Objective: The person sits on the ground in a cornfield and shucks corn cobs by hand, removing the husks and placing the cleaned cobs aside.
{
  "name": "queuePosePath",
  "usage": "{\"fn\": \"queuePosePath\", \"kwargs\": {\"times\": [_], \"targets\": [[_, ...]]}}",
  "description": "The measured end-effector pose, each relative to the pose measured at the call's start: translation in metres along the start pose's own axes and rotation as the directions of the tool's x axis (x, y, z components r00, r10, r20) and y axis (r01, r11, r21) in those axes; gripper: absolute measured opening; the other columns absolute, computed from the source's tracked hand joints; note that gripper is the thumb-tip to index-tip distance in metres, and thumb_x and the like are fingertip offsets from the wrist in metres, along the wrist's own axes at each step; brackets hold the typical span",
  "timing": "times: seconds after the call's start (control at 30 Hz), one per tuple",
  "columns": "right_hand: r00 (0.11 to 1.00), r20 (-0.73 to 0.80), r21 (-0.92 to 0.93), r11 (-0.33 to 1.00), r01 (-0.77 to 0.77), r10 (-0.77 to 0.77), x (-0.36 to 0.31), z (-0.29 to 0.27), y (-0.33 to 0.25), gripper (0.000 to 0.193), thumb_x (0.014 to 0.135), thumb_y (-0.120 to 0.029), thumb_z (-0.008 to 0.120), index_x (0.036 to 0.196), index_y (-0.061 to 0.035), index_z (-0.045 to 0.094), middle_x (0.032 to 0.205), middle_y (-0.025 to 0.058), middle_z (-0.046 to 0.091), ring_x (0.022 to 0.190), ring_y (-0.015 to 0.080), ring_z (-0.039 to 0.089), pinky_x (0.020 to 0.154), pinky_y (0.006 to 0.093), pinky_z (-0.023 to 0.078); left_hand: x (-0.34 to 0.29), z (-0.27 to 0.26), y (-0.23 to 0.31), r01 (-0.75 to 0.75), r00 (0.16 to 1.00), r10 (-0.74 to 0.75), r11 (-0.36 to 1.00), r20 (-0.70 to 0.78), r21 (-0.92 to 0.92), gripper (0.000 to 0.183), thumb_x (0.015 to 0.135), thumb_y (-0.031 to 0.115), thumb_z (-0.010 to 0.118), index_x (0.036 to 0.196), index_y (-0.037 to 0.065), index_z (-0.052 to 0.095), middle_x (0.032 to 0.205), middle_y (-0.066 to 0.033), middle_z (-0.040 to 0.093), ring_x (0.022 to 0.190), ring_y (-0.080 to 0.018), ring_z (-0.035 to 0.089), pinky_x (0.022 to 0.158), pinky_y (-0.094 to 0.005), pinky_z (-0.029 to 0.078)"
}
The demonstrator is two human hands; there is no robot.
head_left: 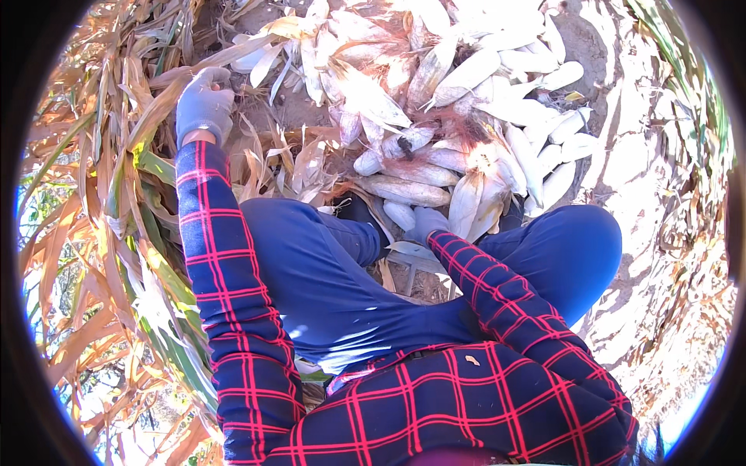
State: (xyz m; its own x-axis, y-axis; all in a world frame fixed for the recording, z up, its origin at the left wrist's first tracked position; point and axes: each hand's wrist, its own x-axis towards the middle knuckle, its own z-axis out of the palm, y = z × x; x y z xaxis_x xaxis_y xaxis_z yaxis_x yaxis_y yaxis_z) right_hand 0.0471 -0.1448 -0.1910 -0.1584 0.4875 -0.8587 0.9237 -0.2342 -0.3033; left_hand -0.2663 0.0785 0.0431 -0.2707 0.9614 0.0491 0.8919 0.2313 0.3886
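Observation:
My left hand (204, 105), in a pale grey glove, is stretched out to the far left beside dry corn leaves (159, 105). Its fingers are curled closed, and what lies inside them is hidden. Low between my knees, my gloved right hand (426, 224) is closed at the end of a small pale ear of corn (399, 215); its fingertips are partly covered. Just beyond it lies a heap of corn ears (408, 180), many in whitish husks, some with reddish-brown silk.
My bent legs in blue trousers (303, 241) flank the near side of the heap. Tall dry cornstalks (85, 225) crowd the left side. Sunlit bare soil (614, 147) runs along the right, with more stalks (699, 101) past it. Loose husks (299, 159) lie left of the heap.

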Motion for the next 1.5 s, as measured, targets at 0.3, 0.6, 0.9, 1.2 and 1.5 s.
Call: {"fn": "queuePosePath", "kwargs": {"times": [0.3, 0.6, 0.9, 1.2, 1.5], "targets": [[0.985, -0.115, 0.162, 0.981, -0.11, 0.13, 0.017, 0.02, -0.016, 0.07, 0.056, -0.04, 0.08, 0.112, -0.0047, 0.058, 0.114, 0.0188, 0.06, 0.104, 0.0314, 0.06, 0.088, 0.0393, 0.048, 0.0, -0.005, 0.037, 0.171, 0.977, -0.169, 0.985, 0.127, -0.003, 0.019, 0.08, 0.023, 0.063, 0.081, 0.005, 0.067, 0.068, -0.0043, 0.062, 0.061, -0.0123, 0.057, 0.06, -0.0275, 0.046], [0.913, 0.196, -0.063, 0.924, 0.377, -0.359, 0.022, -0.005, 0.003, 0.065, 0.054, -0.035, 0.077, 0.108, -0.0026, 0.059, 0.106, 0.0203, 0.062, 0.098, 0.0346, 0.06, 0.085, 0.04, 0.048, -0.003, 0.007, 0.029, -0.099, 0.994, 0.096, 0.993, 0.045, 0.07, 0.032, 0.073, 0.021, 0.064, 0.104, 0.014, 0.063, 0.104, -0.0144, 0.061, 0.097, -0.0304, 0.061, 0.086, -0.0366, 0.047], [0.753, -0.397, 0.348, 0.673, 0.653, -0.525, -0.039, -0.163, -0.063, 0.055, 0.073, -0.034, 0.066, 0.109, 0.0069, 0.056, 0.095, 0.0169, 0.063, 0.086, 0.023, 0.061, 0.078, 0.0326, 0.048, -0.057, -0.008, 0.107, -0.487, 0.697, 0.349, 0.872, 0.627, 0.056, 0.089, 0.059, 0.038, 0.076, 0.136, 0.011, 0.04, 0.137, -0.0185, 0.042, 0.123, -0.0315, 0.044, 0.102, -0.0363, 0.037], [0.821, -0.263, 0.883, 0.217, 0.417, -0.507, -0.171, -0.267, -0.06, 0.051, 0.093, -0.047, 0.048, 0.114, -0.0006, 0.056, 0.101, 0.0097, 0.063, 0.083, 0.0199, 0.062, 0.07, 0.0286, 0.051, -0.074, 0.034, 0.161, -0.736, 0.584, 0.727, 0.662, 0.362, -0.141, 0.063, 0.058, 0.034, 0.079, 0.113, 0.012, 0.059, 0.106, -0.0121, 0.06, 0.099, -0.0308, 0.058, 0.089, -0.0404, 0.046], [0.432, -0.744, 0.399, 0.18, 0.899, -0.509, -0.109, -0.26, -0.04, 0.052, 0.077, -0.02, 0.071, 0.119, -0.0002, 0.049, 0.107, 0.0123, 0.06, 0.091, 0.0197, 0.062, 0.073, 0.0304, 0.052, -0.073, 0.063, 0.171, -0.228, 0.607, 0.674, 0.656, 0.422, -0.72, 0.06, 0.067, 0.045, 0.074, 0.109, 0.003, 0.062, 0.095, -0.0121, 0.066, 0.089, -0.0207, 0.064, 0.08, -0.0321, 0.049]]}}
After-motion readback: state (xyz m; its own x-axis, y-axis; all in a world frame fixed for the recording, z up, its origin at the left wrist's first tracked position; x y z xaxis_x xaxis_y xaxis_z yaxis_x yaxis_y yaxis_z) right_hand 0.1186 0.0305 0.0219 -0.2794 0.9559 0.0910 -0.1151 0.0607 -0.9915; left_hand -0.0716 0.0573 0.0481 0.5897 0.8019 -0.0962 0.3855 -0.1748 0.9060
